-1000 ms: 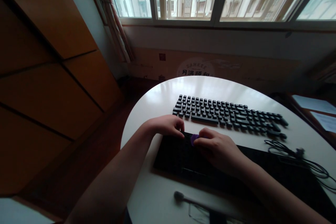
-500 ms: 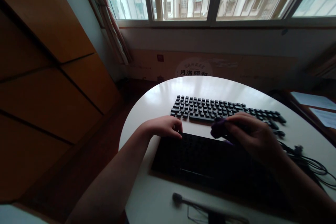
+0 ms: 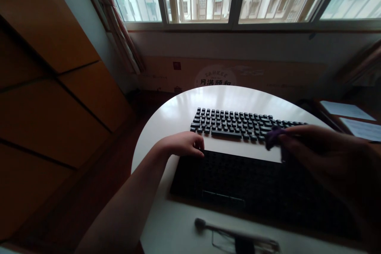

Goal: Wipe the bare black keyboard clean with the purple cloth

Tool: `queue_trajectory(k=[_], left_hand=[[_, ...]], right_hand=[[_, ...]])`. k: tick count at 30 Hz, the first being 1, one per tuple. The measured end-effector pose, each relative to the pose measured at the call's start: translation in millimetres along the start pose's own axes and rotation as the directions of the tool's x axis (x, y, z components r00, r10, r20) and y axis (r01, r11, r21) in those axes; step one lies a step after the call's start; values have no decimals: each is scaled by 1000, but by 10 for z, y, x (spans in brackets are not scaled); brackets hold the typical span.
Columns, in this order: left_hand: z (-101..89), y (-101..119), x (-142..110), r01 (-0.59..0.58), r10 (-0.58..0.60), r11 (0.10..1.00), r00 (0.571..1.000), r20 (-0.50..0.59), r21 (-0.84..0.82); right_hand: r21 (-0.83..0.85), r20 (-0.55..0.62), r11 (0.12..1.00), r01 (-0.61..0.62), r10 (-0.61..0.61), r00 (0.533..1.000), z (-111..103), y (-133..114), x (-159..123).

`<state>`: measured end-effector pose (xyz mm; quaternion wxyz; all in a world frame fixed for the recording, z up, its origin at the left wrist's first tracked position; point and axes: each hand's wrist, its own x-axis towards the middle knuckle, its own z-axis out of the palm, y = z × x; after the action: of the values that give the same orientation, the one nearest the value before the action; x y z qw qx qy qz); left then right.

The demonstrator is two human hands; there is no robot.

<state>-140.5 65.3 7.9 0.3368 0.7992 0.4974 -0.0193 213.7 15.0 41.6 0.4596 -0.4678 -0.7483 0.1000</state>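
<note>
A dark keyboard base lies on the white round table, its keycaps off and a thin wire bar crossing its lower part. My left hand is at its upper left corner, fingers curled at the far edge and thumb over the top. A crumpled purple cloth is pinched in my right hand, which is raised over the right part of the base. Beyond the base, loose black keycaps stand in keyboard order; my right hand hides those at the right end.
A brush lies near me on the table, next to a wire tool. Papers are on a brown surface at the right. Wooden cabinet doors stand at the left, with windows and a printed box ahead.
My right hand has moved right with the purple cloth, uncovering more of the base. My left hand keeps its place on the base. The view has shifted slightly.
</note>
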Motion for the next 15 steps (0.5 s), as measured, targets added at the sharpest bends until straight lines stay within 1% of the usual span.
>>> queue_trajectory(k=[1,2,4,6,8,11,15], left_hand=[[3,1,0,-2,2,1000,1000,-3,2],[5,0,-1,-6,6,1000,1000,-7,6],[10,-3,-1,-21,21,1000,1000,-17,16],[11,-6,0,-23,23,999,999,-23,25],[10,-7,0,-14,14,999,1000,-20,29],[8,-1,-3,-4,5,1000,1000,-20,31],[0,14,-12,5,-4,1000,1000,-22,27]], right_hand=[[-63,56,993,104,-101,993,231,-48,-26],[-108,123,980,168,-155,980,447,-84,-66],[-128,271,963,239,-198,942,786,-120,-167],[-158,389,945,287,-207,898,972,-117,-258],[-170,488,931,323,-206,848,1029,-96,-304],[-157,585,918,363,-210,783,1004,-64,-299],[-141,640,906,400,-225,735,984,-36,-255]])
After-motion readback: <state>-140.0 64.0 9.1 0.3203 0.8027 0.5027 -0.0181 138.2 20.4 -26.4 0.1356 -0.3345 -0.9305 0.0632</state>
